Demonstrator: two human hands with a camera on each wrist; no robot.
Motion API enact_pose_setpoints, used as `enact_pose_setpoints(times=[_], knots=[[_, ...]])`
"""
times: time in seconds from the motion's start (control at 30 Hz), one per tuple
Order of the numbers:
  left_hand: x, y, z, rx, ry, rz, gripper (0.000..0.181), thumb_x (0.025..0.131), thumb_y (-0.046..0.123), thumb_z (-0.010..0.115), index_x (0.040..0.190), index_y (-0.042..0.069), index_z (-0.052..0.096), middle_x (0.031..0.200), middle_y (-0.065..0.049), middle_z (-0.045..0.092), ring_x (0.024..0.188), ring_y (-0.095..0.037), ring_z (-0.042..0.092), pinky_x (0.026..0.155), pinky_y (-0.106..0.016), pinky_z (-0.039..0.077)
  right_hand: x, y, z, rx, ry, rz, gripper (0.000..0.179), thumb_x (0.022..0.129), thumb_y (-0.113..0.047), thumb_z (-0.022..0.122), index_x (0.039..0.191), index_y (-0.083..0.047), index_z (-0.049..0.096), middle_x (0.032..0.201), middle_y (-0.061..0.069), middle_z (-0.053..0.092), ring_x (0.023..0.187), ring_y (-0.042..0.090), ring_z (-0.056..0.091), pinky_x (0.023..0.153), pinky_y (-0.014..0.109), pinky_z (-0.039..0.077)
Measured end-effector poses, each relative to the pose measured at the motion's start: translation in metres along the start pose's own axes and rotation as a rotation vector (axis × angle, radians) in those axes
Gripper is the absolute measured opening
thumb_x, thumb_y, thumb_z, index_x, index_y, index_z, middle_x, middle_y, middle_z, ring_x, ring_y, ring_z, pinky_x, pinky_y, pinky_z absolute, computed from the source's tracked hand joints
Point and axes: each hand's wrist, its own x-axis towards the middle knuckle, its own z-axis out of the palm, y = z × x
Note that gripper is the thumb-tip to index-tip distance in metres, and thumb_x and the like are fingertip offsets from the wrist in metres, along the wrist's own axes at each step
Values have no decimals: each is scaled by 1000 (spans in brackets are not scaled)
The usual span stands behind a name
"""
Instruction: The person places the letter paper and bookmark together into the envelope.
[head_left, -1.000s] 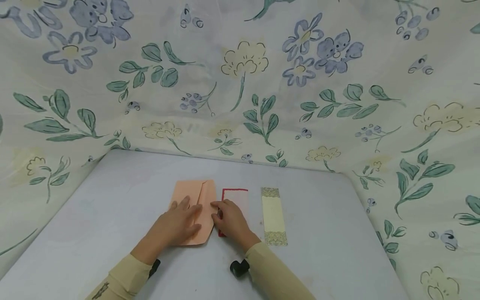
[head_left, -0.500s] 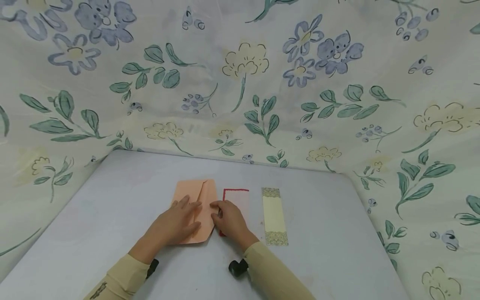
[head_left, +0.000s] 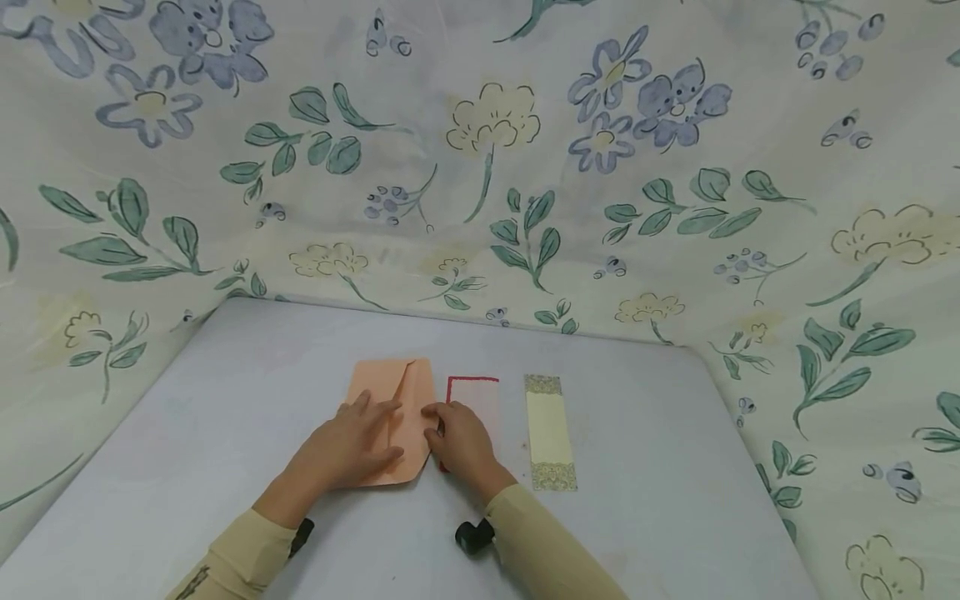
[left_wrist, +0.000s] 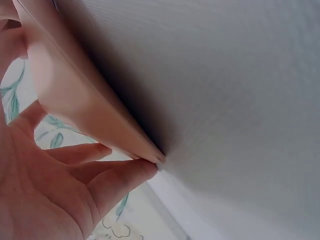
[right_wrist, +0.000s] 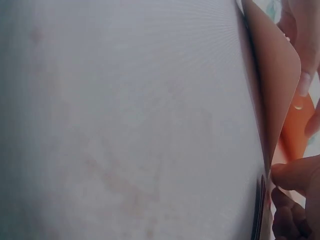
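Note:
A peach paper envelope (head_left: 414, 454) with a folded seam down its front lies on the table. My left hand (head_left: 347, 450) rests across it, fingers spread and pressing on the paper. In the left wrist view the envelope (left_wrist: 75, 95) stands slightly off the table along one side, with the fingertips touching its edge. My right hand (head_left: 467, 446) pinches the envelope's right edge between thumb and curled fingers. The right wrist view shows the thumb tip right at that edge of the envelope (right_wrist: 275, 60). A pale pink card with a red border (head_left: 480, 392) lies partly under my right hand.
Right of the card lies a cream paper strip (head_left: 550, 429) with glittery gold ends. Black camera pieces (head_left: 474, 537) sit under both wrists. Floral cloth (head_left: 480, 167) rises behind and beside the white table (head_left: 637, 467).
Hardly anything differs. My left forearm has shifted slightly left and down; the envelope's lower edge has moved up a touch. Both hands keep their places on the envelope.

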Motion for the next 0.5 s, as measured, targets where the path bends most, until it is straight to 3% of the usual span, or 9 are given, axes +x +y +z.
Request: enact_pose_setpoints(times=[0.2, 0.5], knots=[[1, 0, 0, 13, -25, -27, 73, 87, 48, 75, 149, 18, 50, 150, -41, 36, 126, -68, 42, 91, -71, 46, 0, 2, 2, -28, 15, 8, 29, 95, -22, 73, 123, -15, 72, 88, -5, 58, 79, 10, 49, 69, 22, 43], [1, -2, 1, 20, -23, -8, 74, 86, 48, 77, 149, 18, 51, 149, -41, 38, 125, -69, 43, 88, -71, 48, -2, 6, 3, 5, 32, 19, 26, 95, -23, 72, 120, -18, 72, 83, -7, 52, 76, 9, 46, 63, 20, 40]])
